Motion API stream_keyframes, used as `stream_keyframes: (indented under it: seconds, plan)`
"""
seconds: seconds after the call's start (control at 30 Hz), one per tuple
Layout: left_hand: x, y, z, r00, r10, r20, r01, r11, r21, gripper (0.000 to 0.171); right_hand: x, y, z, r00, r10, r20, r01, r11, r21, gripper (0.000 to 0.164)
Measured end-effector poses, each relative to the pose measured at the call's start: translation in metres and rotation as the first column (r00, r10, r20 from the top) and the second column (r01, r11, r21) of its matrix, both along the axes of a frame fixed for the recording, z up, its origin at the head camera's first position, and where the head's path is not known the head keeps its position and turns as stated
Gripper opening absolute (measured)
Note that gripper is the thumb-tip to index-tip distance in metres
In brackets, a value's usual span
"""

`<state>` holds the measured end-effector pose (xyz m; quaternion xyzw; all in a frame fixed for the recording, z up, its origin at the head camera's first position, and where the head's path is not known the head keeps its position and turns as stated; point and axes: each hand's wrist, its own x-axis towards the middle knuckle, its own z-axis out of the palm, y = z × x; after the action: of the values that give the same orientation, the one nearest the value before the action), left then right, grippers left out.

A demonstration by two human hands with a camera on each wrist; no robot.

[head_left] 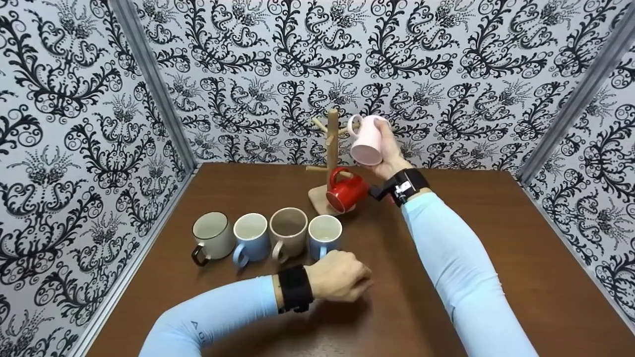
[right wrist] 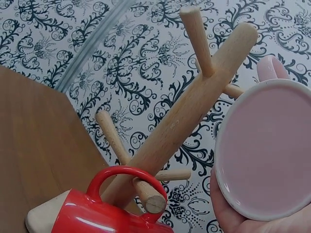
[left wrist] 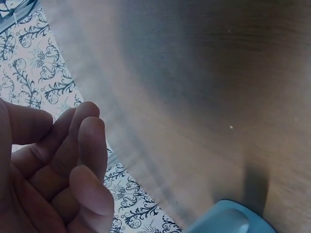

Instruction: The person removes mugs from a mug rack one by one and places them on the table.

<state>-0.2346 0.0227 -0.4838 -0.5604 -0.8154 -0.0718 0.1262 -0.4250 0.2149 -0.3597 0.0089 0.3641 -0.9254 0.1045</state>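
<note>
My right hand (head_left: 389, 148) grips a pink mug (head_left: 368, 139) by its side, tilted, beside the top of a wooden mug tree (head_left: 332, 144). The mug's handle (head_left: 353, 126) points toward the tree's upper pegs; in the right wrist view, one peg (right wrist: 233, 91) ends close by the mug's edge. Lower down, a red mug (head_left: 347, 192) hangs by its handle on a peg (right wrist: 149, 196). My left hand (head_left: 340, 276) hovers low over the front of the table, fingers loosely curled and holding nothing, near a blue mug (head_left: 325, 235).
In a row at left stand a white mug with dark handle (head_left: 213, 235), another blue mug (head_left: 252, 238) and a beige mug (head_left: 288, 233) on the brown table (head_left: 471, 208). Patterned walls (head_left: 278, 64) close off the back and sides.
</note>
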Motion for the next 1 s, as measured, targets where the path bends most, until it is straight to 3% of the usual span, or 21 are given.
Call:
stream_keyframes:
  seconds: [0.33, 0.57, 0.83, 1.0]
  plan:
    - [-0.001, -0.002, 0.000, 0.996, -0.015, 0.088, 0.012, 0.999, 0.035, 0.023, 0.018, 0.003, 0.001, 0.994, -0.109, -0.016, 0.110, 0.976, 0.189, 0.053]
    - [-0.003, -0.006, -0.003, 0.987, 0.013, 0.159, -0.028, 0.995, 0.094, 0.021, 0.030, 0.005, -0.005, 0.991, -0.113, -0.067, 0.127, 0.955, 0.266, 0.056]
    - [-0.003, -0.005, -0.004, 0.978, 0.029, 0.206, -0.059, 0.988, 0.141, 0.017, 0.044, 0.001, -0.009, 0.995, -0.075, -0.064, 0.087, 0.972, 0.217, 0.058]
    - [-0.002, -0.005, -0.005, 0.969, 0.030, 0.245, -0.069, 0.986, 0.150, 0.017, 0.057, 0.002, -0.010, 0.990, -0.060, -0.131, 0.100, 0.941, 0.323, 0.060]
